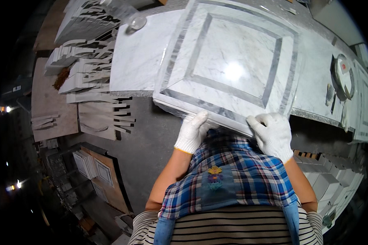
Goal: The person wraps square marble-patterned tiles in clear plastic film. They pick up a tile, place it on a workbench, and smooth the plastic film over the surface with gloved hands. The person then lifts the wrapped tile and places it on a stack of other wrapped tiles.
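A white marble panel (237, 53) with grey inlaid bands forming two nested frames lies on the workbench in front of me. Its near edge shows layers, with what looks like clear film along it, and overhangs the bench. Both my hands wear white knitted gloves. My left hand (193, 131) is closed on the near edge, thumb on the side and fingers mostly hidden underneath. Close to the panel's near right corner, my right hand (272, 134) is closed with its fingertips pinched at the edge. A bright light reflects off the panel.
The pale marble bench top (141, 53) extends to both sides. A clear plastic bottle (135, 21) lies at the back left; a round container (342, 77) stands at the right. Stacked stone strips (81, 69) fill the left. White blocks (323, 175) are piled below right.
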